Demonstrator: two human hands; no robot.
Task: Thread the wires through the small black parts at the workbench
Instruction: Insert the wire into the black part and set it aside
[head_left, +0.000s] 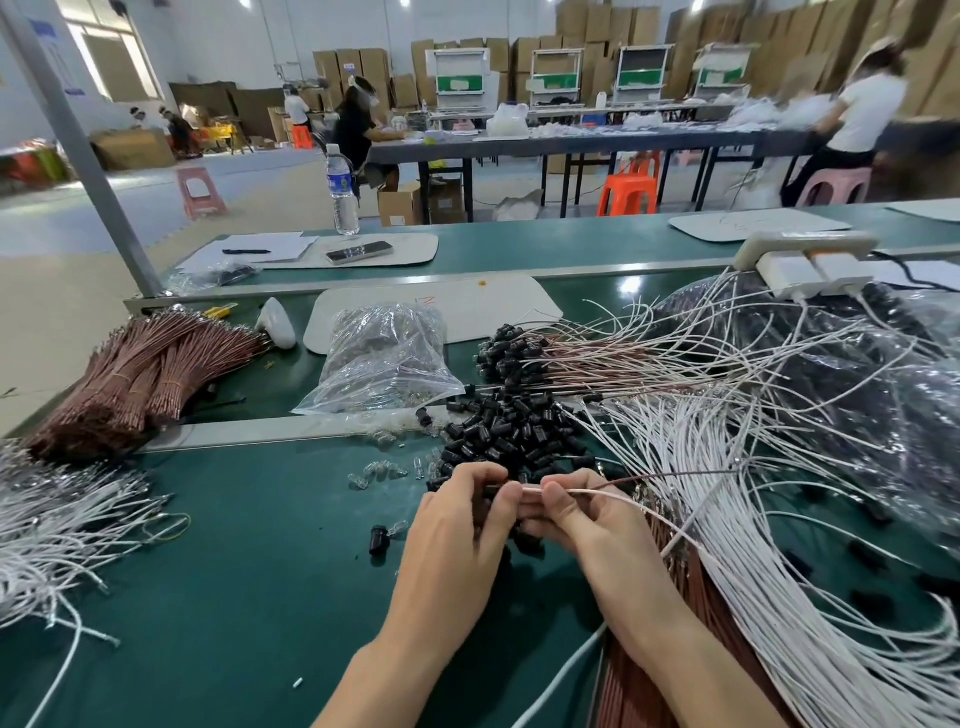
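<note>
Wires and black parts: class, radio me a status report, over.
Left hand grips a black part. Right hand pinches a wire. Pile of parts close behind, not blocking.

Glossy black plastic parts (506, 431); matt green bench mat (234, 571).

The left hand (457, 525) hides most of the black part (490, 492) and the tip of the wire (597, 494). White wires (779, 571) are cut off at 4 o'clock.

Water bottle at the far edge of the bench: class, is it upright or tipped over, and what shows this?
Upright. The water bottle stands on its base on the green bench, with its cap at the top.
</note>
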